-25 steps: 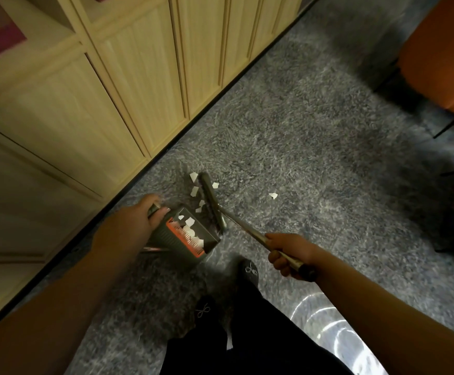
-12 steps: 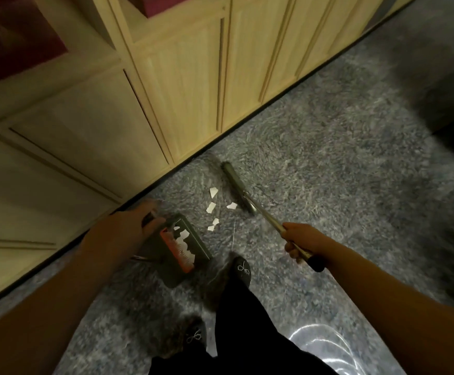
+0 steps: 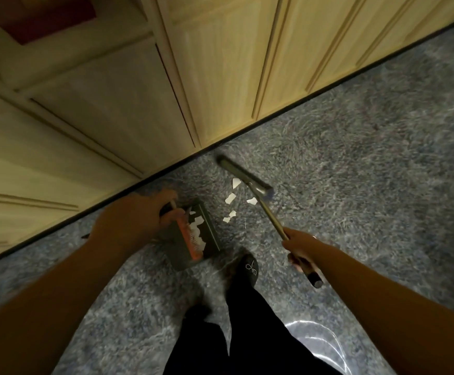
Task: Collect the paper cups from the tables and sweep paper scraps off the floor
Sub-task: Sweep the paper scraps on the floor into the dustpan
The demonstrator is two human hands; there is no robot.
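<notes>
My left hand (image 3: 134, 220) grips the handle of a dark dustpan (image 3: 193, 236) with an orange comb edge; white scraps lie inside it. The pan rests on the grey floor near the cabinet base. My right hand (image 3: 300, 249) holds the metal handle of a small broom (image 3: 243, 175), whose head sits on the floor beyond the scraps. Several white paper scraps (image 3: 230, 198) lie loose on the floor between the broom head and the dustpan mouth. No paper cups are visible.
Pale wooden cabinet doors (image 3: 220, 77) with a dark baseboard run diagonally across the top. My dark trouser legs and shoe (image 3: 248, 269) stand just below the dustpan. A shiny clear object (image 3: 328, 339) shows at the bottom right. Grey speckled floor extends right.
The broom head lifted off the dustpan mouth and swung away toward the cabinet, behind the loose scraps. The dustpan stayed on the floor in my left hand. The view turned toward the cabinets.
</notes>
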